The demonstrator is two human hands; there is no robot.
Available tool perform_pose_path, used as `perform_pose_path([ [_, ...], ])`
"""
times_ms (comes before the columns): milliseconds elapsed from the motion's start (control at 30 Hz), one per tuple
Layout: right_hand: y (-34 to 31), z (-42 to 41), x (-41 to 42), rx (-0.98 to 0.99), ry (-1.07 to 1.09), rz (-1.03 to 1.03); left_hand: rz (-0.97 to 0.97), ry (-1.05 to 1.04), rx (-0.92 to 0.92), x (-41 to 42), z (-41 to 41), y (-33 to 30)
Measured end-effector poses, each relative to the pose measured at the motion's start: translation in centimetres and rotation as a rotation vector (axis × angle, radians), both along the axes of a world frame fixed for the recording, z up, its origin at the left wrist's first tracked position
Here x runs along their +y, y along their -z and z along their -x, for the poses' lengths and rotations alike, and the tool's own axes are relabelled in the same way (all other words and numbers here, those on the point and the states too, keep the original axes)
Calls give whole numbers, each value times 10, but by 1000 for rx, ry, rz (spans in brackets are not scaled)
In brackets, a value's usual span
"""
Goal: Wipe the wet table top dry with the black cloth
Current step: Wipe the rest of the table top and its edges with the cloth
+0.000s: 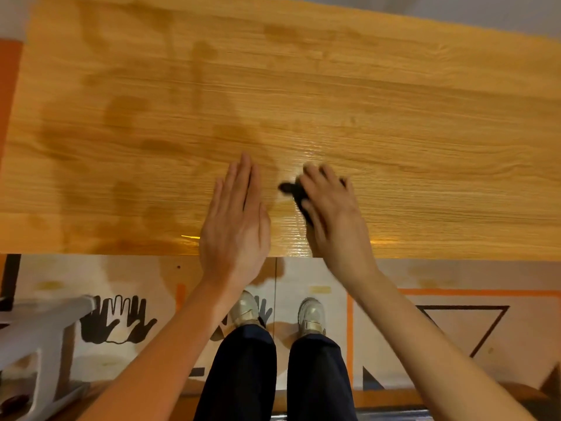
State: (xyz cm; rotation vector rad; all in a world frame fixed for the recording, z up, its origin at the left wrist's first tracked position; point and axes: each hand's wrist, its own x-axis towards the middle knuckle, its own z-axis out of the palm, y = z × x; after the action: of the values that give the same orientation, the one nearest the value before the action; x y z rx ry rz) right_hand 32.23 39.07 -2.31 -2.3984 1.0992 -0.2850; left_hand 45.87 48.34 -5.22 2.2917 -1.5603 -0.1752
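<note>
The wooden table top (394, 117) fills the upper half of the view, with dark wet patches on its left part and a shiny wet streak near its front middle. My right hand (331, 208) presses a crumpled black cloth (296, 194) flat against the table near the front edge; the hand is blurred and only the cloth's left part shows from under the fingers. My left hand (235, 220) lies flat beside it to the left, fingers straight and together, holding nothing.
The table's front edge (121, 253) runs across the middle of the view. Below it are my legs and shoes (311, 316) on a patterned floor with orange tape lines. A white stool (39, 335) stands at the lower left.
</note>
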Motion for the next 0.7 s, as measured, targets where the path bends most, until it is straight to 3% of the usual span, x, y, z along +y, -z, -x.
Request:
perform_pose_path([
  [167, 9, -44, -41, -49, 193, 31, -34, 13, -14, 0, 1, -1],
  [367, 1, 9, 73, -7, 147, 21, -61, 8, 10, 1, 2, -2],
  [600, 11, -66, -26, -36, 191, 28, -49, 19, 14, 0, 0, 0],
  [700, 9, -58, -35, -11, 112, 70, -32, 16, 0, 1, 0, 0],
])
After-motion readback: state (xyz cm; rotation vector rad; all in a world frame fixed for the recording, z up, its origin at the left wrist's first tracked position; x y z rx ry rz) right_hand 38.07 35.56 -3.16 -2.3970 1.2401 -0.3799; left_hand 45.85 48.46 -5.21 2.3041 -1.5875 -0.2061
